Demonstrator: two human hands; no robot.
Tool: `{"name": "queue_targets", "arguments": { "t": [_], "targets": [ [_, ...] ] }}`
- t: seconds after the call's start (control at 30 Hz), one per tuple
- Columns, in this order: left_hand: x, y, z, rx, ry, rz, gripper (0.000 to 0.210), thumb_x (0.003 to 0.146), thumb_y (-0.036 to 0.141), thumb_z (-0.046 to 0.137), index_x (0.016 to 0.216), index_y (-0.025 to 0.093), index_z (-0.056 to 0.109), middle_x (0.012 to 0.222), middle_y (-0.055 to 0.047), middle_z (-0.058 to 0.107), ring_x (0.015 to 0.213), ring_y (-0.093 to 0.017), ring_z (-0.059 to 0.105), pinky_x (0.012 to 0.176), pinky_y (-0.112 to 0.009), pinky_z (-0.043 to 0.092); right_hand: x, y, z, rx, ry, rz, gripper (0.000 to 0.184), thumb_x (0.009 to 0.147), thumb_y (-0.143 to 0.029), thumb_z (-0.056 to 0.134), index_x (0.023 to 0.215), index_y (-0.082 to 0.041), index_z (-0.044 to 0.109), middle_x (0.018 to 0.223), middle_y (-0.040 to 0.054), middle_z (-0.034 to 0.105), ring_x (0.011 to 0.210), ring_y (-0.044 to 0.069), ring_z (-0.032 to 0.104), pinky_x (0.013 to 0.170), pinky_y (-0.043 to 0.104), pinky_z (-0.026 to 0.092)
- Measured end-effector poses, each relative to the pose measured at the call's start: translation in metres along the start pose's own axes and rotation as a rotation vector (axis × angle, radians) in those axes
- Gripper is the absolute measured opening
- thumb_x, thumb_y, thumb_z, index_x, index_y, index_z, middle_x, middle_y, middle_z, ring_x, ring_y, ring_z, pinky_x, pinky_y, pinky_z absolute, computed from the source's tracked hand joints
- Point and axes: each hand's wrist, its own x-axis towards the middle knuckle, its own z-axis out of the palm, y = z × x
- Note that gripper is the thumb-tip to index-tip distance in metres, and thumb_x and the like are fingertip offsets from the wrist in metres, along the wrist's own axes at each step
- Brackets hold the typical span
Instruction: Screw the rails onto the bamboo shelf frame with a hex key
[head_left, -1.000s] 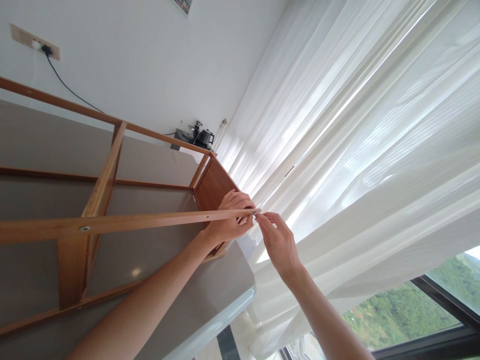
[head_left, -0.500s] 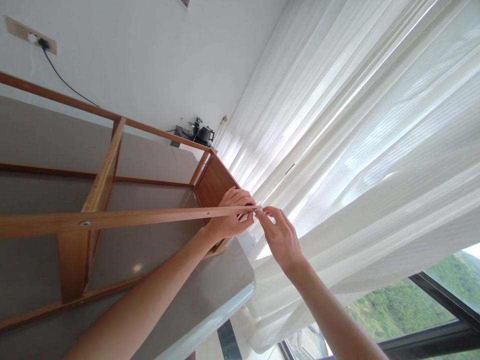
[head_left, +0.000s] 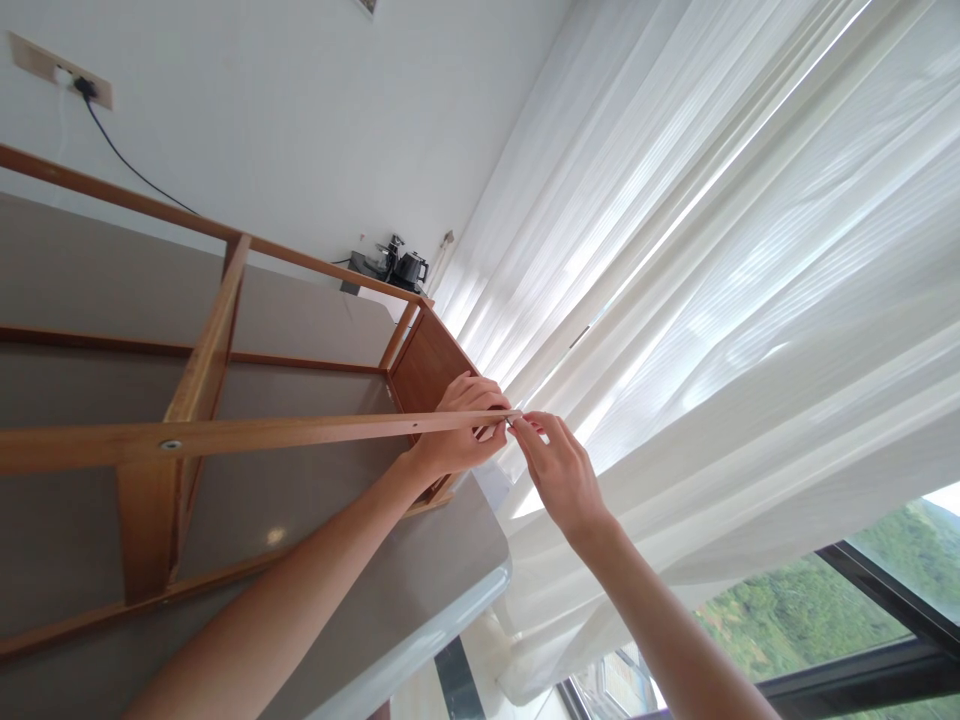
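A wooden furniture frame (head_left: 300,433) with slim rails and a cross divider (head_left: 206,340) stands on a grey tabletop. My left hand (head_left: 466,425) is closed around the right end of the near upper rail, close to the brown end panel (head_left: 427,355). Just right of that rail end, my right hand (head_left: 555,465) pinches a small dark thing against it, too small to name. A round metal fastener shows in the rail near the divider, and a small hole lies farther right along it.
White sheer curtains (head_left: 675,300) hang close on the right, with a dark-framed window (head_left: 847,640) below. The rounded table edge (head_left: 502,580) lies under my arms. A black kettle (head_left: 410,268) stands behind the frame. A cord runs from the wall socket (head_left: 60,72).
Almost nothing differs. Both hands stay at the rail end, with only a slight shift of the fingers of my right hand.
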Motion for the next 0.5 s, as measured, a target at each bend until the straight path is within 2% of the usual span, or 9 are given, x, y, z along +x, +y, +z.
{"name": "queue_targets", "arguments": {
  "t": [0.17, 0.33, 0.43, 0.5],
  "targets": [
    [0.0006, -0.0005, -0.0008, -0.014, -0.003, 0.016, 0.012, 0.090, 0.020, 0.056, 0.099, 0.025, 0.064, 0.101, -0.003, 0.070, 0.109, -0.022, 0.062, 0.115, -0.050, 0.039, 0.0035, -0.0018, -0.0033, -0.007, 0.011, -0.016, 0.023, 0.105, -0.015, 0.045, 0.120, -0.020, 0.063, 0.105, 0.0097, 0.067, 0.091, 0.021, 0.063, 0.069, 0.031, 0.052],
    [0.0020, 0.0002, -0.0022, -0.002, -0.005, 0.010, 0.012, 0.090, 0.021, 0.057, 0.099, 0.025, 0.063, 0.102, -0.003, 0.070, 0.109, -0.022, 0.062, 0.114, -0.049, 0.040, 0.0038, -0.0004, -0.0050, 0.002, 0.001, -0.005, 0.025, 0.107, -0.020, 0.042, 0.120, -0.021, 0.063, 0.108, 0.0103, 0.067, 0.091, 0.020, 0.062, 0.070, 0.031, 0.052],
    [0.0028, 0.0011, -0.0027, -0.011, 0.009, 0.006, 0.010, 0.090, 0.021, 0.057, 0.097, 0.026, 0.063, 0.100, -0.003, 0.070, 0.108, -0.022, 0.063, 0.113, -0.049, 0.041, -0.0001, 0.0014, -0.0045, 0.084, 0.067, 0.044, 0.021, 0.107, -0.023, 0.046, 0.117, -0.022, 0.064, 0.107, 0.0101, 0.067, 0.090, 0.020, 0.063, 0.074, 0.032, 0.053],
    [0.0026, 0.0012, -0.0018, -0.021, 0.027, -0.006, 0.009, 0.090, 0.021, 0.058, 0.097, 0.025, 0.062, 0.098, -0.003, 0.070, 0.107, -0.022, 0.063, 0.112, -0.049, 0.042, -0.0027, 0.0025, -0.0024, 0.184, 0.136, 0.137, 0.019, 0.106, -0.025, 0.048, 0.112, -0.021, 0.065, 0.106, 0.0095, 0.066, 0.087, 0.018, 0.064, 0.073, 0.032, 0.055]
  ]
}}
